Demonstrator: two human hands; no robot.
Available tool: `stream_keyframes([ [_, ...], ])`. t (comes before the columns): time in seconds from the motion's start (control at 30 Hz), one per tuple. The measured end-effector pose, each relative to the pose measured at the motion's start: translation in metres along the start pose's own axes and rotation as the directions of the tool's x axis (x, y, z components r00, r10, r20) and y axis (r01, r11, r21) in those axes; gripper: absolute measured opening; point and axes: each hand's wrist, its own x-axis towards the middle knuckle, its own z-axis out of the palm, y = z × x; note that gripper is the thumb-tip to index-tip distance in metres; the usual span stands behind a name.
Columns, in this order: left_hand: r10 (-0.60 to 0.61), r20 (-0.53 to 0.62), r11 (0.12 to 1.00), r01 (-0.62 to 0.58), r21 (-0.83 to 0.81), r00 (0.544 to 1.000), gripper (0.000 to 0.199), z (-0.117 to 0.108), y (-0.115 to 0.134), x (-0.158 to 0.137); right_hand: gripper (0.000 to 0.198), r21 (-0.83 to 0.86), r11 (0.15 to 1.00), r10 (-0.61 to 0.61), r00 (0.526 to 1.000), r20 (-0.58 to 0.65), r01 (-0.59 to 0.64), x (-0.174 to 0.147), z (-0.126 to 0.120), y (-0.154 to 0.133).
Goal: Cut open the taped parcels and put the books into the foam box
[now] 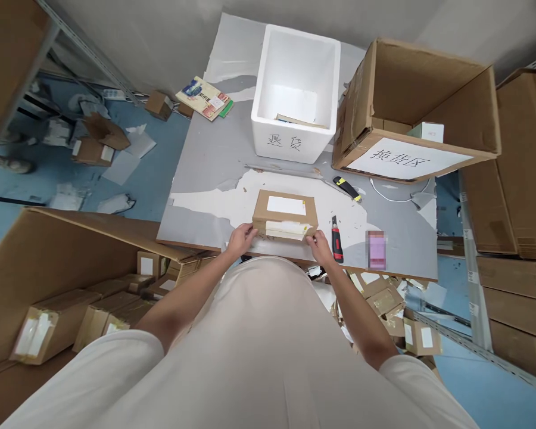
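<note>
A brown cardboard box (259, 205) with white labels on its top and front side lies on the worn grey table (201, 179), close to the front edge. My left hand (241, 239) grips its near left corner, fingers bent against the cardboard. At the near right corner, my right hand (320, 246) holds it between thumb and fingers. Just right of that hand lies a red and black utility knife (336, 239). Farther back is a yellow and black utility knife (347, 188).
Behind stand a white foam box (291, 140) and a large open carton (352, 128), both with handwritten markings. Books (203, 98) lie at the back left. A blurred pink item (377, 250) sits at right. A big carton of parcels (93, 238) stands left; parcels (384, 298) lie below.
</note>
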Motion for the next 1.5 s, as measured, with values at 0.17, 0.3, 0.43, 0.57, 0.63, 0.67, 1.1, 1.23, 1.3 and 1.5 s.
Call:
stream_keyframes([
  [0.17, -0.018, -0.161, 0.991, 0.039, 0.13, 0.987, 0.041, -0.008, 0.035, 0.008, 0.047, -0.149, 0.988, -0.061, 0.995, -0.081, 0.049, 0.011, -0.021, -0.025],
  [0.3, -0.083, -0.204, 0.987, 0.109, 0.118, 0.975, 0.044, -0.006, 0.044, 0.014, 0.059, -0.174, 0.985, -0.03, 0.996, -0.089, 0.014, 0.02, -0.02, -0.029],
  [0.43, -0.107, -0.22, 0.988, 0.128, 0.083, 0.97, 0.043, -0.003, 0.046, 0.017, 0.063, -0.136, 0.99, 0.039, 0.997, -0.073, -0.048, 0.023, -0.016, -0.025],
  [0.57, -0.125, -0.241, 0.985, 0.15, 0.086, 0.962, 0.041, 0.0, 0.048, 0.019, 0.061, -0.072, 0.995, 0.067, 0.995, -0.07, -0.072, 0.027, -0.015, -0.023],
  [0.63, -0.137, -0.24, 0.983, 0.161, 0.086, 0.961, 0.04, 0.0, 0.048, 0.02, 0.06, -0.02, 0.996, 0.086, 0.995, -0.059, -0.087, 0.027, -0.015, -0.022],
  [0.67, -0.143, -0.239, 0.983, 0.166, 0.081, 0.961, 0.04, 0.0, 0.048, 0.02, 0.06, 0.008, 0.996, 0.087, 0.995, -0.049, -0.087, 0.027, -0.015, -0.02],
  [1.1, -0.113, -0.342, 0.989, 0.139, 0.052, 0.933, 0.032, 0.009, 0.043, 0.025, 0.06, -0.031, 0.819, 0.493, 0.731, -0.472, -0.573, -0.042, -0.084, 0.112],
  [1.23, -0.137, -0.375, 0.981, 0.177, 0.074, 0.917, 0.03, 0.013, 0.043, 0.026, 0.069, -0.002, 0.696, 0.647, 0.629, -0.431, -0.718, -0.057, -0.098, 0.148],
  [1.3, -0.141, -0.394, 0.979, 0.188, 0.083, 0.908, 0.028, 0.014, 0.044, 0.026, 0.07, 0.003, 0.694, 0.656, 0.631, -0.414, -0.72, -0.056, -0.1, 0.156],
  [1.5, -0.147, -0.422, 0.975, 0.202, 0.088, 0.894, 0.025, 0.017, 0.043, 0.027, 0.065, -0.004, 0.691, 0.658, 0.631, -0.41, -0.723, -0.05, -0.106, 0.162],
])
